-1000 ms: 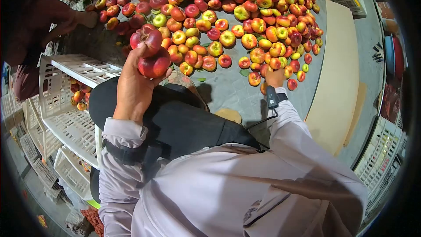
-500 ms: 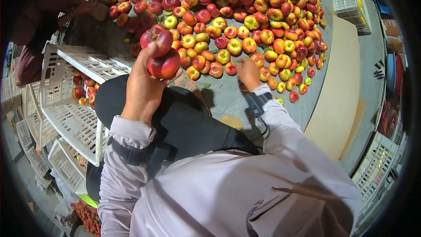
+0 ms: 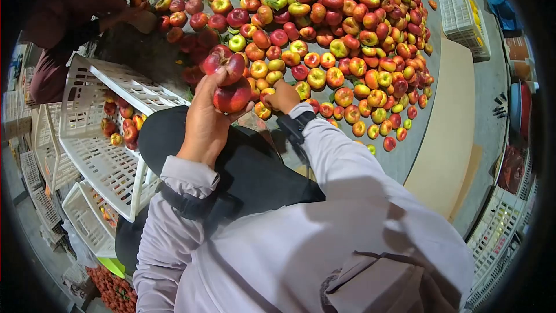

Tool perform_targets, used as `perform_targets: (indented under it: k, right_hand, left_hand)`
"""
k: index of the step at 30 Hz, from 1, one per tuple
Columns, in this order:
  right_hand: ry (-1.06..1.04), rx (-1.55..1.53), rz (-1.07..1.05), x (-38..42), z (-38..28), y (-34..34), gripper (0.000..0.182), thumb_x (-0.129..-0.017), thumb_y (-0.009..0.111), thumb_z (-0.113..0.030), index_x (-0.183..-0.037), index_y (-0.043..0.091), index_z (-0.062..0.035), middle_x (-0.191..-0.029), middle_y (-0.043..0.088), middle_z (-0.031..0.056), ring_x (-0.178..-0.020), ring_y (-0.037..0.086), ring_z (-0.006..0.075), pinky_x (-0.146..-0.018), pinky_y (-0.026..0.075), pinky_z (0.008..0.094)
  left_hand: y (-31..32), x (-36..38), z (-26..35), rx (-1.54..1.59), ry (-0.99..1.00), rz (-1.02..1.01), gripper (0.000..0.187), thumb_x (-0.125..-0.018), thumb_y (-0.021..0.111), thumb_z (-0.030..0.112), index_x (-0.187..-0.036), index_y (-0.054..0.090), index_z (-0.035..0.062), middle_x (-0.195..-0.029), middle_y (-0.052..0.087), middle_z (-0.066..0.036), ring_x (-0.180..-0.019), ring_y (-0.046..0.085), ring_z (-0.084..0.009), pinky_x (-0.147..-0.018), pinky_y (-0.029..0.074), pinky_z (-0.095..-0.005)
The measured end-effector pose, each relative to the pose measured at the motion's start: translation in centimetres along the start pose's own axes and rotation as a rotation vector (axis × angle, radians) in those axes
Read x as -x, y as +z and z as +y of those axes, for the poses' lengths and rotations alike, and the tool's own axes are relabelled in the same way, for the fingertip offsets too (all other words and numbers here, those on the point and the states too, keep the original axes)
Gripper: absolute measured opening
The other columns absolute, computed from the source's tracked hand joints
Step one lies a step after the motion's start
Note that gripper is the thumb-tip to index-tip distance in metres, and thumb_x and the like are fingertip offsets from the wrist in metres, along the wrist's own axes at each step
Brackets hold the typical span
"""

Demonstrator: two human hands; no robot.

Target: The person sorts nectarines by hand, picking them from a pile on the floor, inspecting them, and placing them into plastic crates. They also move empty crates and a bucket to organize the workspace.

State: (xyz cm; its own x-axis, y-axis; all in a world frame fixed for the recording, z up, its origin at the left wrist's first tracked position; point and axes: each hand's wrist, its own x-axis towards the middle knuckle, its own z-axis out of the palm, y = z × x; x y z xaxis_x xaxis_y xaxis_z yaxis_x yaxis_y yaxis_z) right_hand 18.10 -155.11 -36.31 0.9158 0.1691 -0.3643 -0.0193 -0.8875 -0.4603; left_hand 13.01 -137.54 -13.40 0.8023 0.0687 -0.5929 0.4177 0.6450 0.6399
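My left hand [image 3: 204, 120] is closed round two large dark red flat nectarines, an upper nectarine [image 3: 231, 68] and a lower nectarine [image 3: 233, 96], stacked against each other with the thumb over the top one. My right hand [image 3: 283, 98] is just to the right of them, low over the near edge of a big pile of nectarines [image 3: 324, 46]. Its fingers curl downward beside a yellow-red nectarine [image 3: 263, 110]; the fingertips are hidden, so what they hold does not show.
On the left a white plastic crate [image 3: 104, 156] lies tilted, with nectarines [image 3: 130, 122] behind its slats. Another person's hand [image 3: 142, 20] is by the pile at upper left. A white crate [image 3: 457, 11] and a tan board [image 3: 443, 127] are on the right.
My right hand has moved left along the pile's near edge, close to my left hand. The left hand, still holding two nectarines, has shifted slightly right in view.
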Motion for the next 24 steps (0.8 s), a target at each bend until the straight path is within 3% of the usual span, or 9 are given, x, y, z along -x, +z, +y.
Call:
perform_targets:
  k: [3, 4, 6, 9, 13, 17, 18, 20, 24]
  right_hand:
    - [0.228, -0.865, -0.296, -1.0, 1.0, -1.2, 0.022, -0.080, 0.069, -0.022, -0.083, 0.065, -0.0011, -0.080, 0.063, 0.0019, -0.074, 0.060, 0.0094, -0.060, 0.045, 0.0228]
    - [0.099, -0.948, -0.242, -0.4, 0.3, -2.8, 0.024, -0.082, 0.068, -0.023, -0.093, 0.065, -0.0016, -0.087, 0.063, 0.0015, -0.079, 0.060, 0.0093, -0.063, 0.047, 0.0220]
    - [0.097, -1.409, -0.305, 1.3, -2.2, -6.5, 0.022, -0.082, 0.066, -0.015, -0.098, 0.062, -0.0008, -0.090, 0.063, 0.0026, -0.081, 0.059, 0.0094, -0.069, 0.047, 0.0246]
    - [-0.043, -1.515, -0.368, 3.0, -4.4, -10.5, 0.036, -0.082, 0.064, -0.010, -0.116, 0.053, 0.0001, -0.106, 0.061, 0.0058, -0.094, 0.059, 0.0121, -0.080, 0.048, 0.0255]
    - [-0.112, -1.575, -0.421, 4.9, -6.4, -14.0, 0.045, -0.082, 0.063, -0.007, -0.123, 0.047, 0.0007, -0.114, 0.057, 0.0074, -0.104, 0.057, 0.0153, -0.092, 0.046, 0.0294]
    - [-0.128, -1.628, -0.444, 5.9, -7.6, -15.5, 0.052, -0.080, 0.063, -0.006, -0.129, 0.043, -0.0003, -0.118, 0.056, 0.0076, -0.106, 0.057, 0.0158, -0.093, 0.046, 0.0295]
    - [-0.137, -1.626, -0.446, 5.8, -7.4, -15.3, 0.052, -0.081, 0.061, -0.006, -0.129, 0.043, -0.0002, -0.119, 0.055, 0.0087, -0.108, 0.056, 0.0171, -0.094, 0.046, 0.0314]
    - [-0.157, -1.663, -0.410, 5.9, -7.9, -15.3, 0.050, -0.083, 0.057, -0.014, -0.129, 0.042, -0.0005, -0.115, 0.058, 0.0128, -0.100, 0.062, 0.0238, -0.079, 0.054, 0.0327]
    - [0.001, -1.783, -0.372, 5.0, -7.3, -14.5, 0.040, -0.087, 0.058, -0.024, -0.119, 0.051, -0.0009, -0.103, 0.062, 0.0128, -0.089, 0.064, 0.0237, -0.078, 0.055, 0.0358]
  left_hand:
    - [0.1, 0.2, 0.0, 0.020, 0.015, 0.010, 0.044, -0.087, 0.060, 0.035, -0.124, 0.048, 0.0142, -0.122, 0.054, -0.006, -0.110, 0.056, -0.0230, -0.086, 0.050, -0.0439]
    - [0.0, 0.2, 0.1, 0.020, 0.019, 0.021, 0.044, -0.087, 0.060, 0.035, -0.124, 0.048, 0.0142, -0.122, 0.054, -0.006, -0.110, 0.056, -0.0230, -0.086, 0.050, -0.0439]
    - [0.1, 0.3, 0.2, 0.016, 0.005, -0.016, 0.045, -0.087, 0.060, 0.035, -0.125, 0.047, 0.0133, -0.122, 0.055, -0.006, -0.109, 0.056, -0.0226, -0.087, 0.050, -0.0433]
    - [0.2, 0.1, 0.0, 0.001, 0.013, 0.002, 0.046, -0.087, 0.060, 0.035, -0.125, 0.046, 0.0127, -0.122, 0.054, -0.006, -0.108, 0.057, -0.0219, -0.086, 0.050, -0.0425]
    - [0.2, 0.1, 0.0, 0.002, 0.006, 0.011, 0.047, -0.087, 0.060, 0.035, -0.125, 0.046, 0.0113, -0.120, 0.055, -0.007, -0.107, 0.058, -0.0216, -0.083, 0.052, -0.0422]
    - [0.1, 0.2, 0.0, 0.016, -0.005, -0.015, 0.047, -0.087, 0.060, 0.035, -0.124, 0.047, 0.0093, -0.117, 0.057, -0.007, -0.104, 0.059, -0.0219, -0.082, 0.053, -0.0416]
    - [0.0, 0.2, 0.0, 0.035, -0.031, -0.043, 0.039, -0.087, 0.059, 0.034, -0.119, 0.049, 0.0144, -0.116, 0.053, -0.003, -0.102, 0.057, -0.0178, -0.078, 0.053, -0.0384]
    - [0.2, 0.6, 0.3, 0.060, -0.030, -0.095, 0.040, -0.087, 0.059, 0.034, -0.120, 0.050, 0.0146, -0.116, 0.053, -0.003, -0.102, 0.057, -0.0178, -0.079, 0.053, -0.0387]
    - [0.2, 1.0, 0.8, 0.069, 0.015, -0.157, 0.044, -0.087, 0.055, 0.027, -0.127, 0.046, 0.0118, -0.121, 0.056, -0.005, -0.108, 0.057, -0.0226, -0.084, 0.052, -0.0428]
